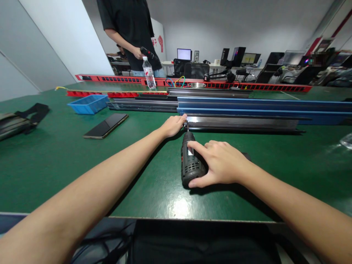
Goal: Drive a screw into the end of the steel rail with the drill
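Note:
My right hand is wrapped round a black power drill that lies level over the green table, its bit pointing away at the left end of a long silver metal rail. My left hand is closed, its fingertips pinched at that rail end right by the drill bit; what they pinch is too small to make out. Behind the silver rail lies a long blue rail.
A phone lies face up at the left, with a blue plastic tray beyond it and a bag at the far left. Black and red rails, a water bottle and a standing person holding a tool are at the back.

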Action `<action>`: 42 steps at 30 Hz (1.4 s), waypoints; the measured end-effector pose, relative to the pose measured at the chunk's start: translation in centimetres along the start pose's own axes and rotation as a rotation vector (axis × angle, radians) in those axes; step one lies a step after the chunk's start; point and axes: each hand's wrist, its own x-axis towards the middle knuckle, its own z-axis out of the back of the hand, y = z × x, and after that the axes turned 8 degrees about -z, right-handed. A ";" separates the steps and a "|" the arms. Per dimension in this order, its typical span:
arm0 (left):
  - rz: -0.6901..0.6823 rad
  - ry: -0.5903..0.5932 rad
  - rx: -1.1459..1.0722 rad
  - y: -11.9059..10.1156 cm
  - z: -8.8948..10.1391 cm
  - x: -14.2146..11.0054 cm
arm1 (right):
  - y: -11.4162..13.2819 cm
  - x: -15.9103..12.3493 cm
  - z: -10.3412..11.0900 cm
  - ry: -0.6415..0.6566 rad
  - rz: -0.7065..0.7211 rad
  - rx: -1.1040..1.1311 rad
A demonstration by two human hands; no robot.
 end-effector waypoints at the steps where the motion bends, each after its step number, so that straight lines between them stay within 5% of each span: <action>1: -0.006 -0.003 0.001 0.0 0.0 0.0 | 0.0 0.0 0.0 -0.002 -0.001 0.001; 42: 0.001 -0.014 -0.011 0.1 -0.1 -0.1 | -0.1 0.0 -0.3 0.003 -0.005 -0.005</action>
